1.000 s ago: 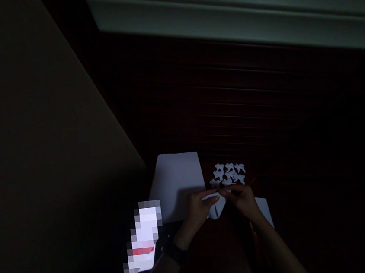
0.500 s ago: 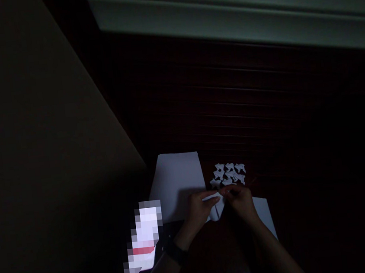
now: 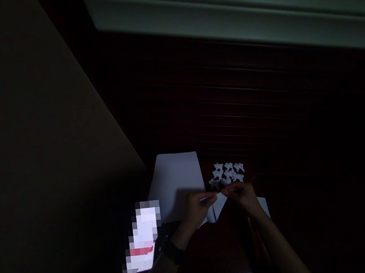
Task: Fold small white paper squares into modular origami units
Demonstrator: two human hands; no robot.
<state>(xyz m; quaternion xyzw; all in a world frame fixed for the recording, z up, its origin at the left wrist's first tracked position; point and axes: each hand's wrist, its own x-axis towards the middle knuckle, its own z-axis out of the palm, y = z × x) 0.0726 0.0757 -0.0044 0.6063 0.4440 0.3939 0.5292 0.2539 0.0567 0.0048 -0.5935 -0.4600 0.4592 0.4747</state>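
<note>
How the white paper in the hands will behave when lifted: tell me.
The held paper is probably light: the left hand and right hand just pinch it. Its lower end looks thin and curved, so it is likely floppy rather than stiff.

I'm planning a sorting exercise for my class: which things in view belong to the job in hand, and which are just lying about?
Belongs to the job:
Creased paper, pinched by left hand and right hand
Small folded shapes, likely
Large white paper and right-side paper, probably

Apparently incidental:
Lit screen, content blurred
Dark wristband, worn
</note>
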